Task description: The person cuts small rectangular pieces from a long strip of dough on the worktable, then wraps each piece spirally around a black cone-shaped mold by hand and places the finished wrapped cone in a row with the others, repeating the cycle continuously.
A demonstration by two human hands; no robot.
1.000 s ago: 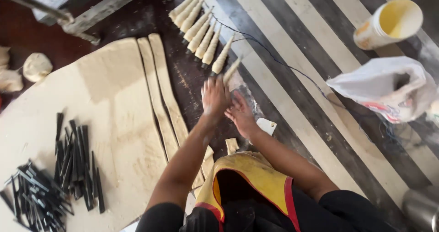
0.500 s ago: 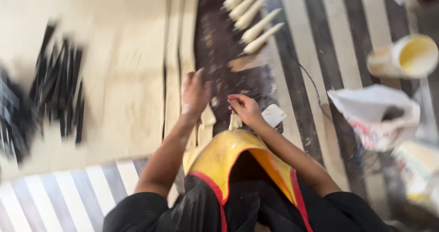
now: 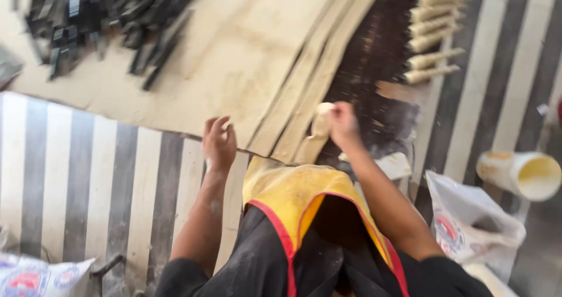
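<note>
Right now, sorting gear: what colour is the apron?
Yellow with red edging, head view: apron.

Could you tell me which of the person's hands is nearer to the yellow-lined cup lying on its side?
The right. The right hand, holding a pale strip of dough, is left of the cup; the left hand hangs farther left, over the striped mat.

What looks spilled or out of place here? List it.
The pale cup lies tipped on its side on the striped floor, mouth open. Crumbs are strewn over the dark mat. The black strips sit in a loose, jumbled heap.
</note>
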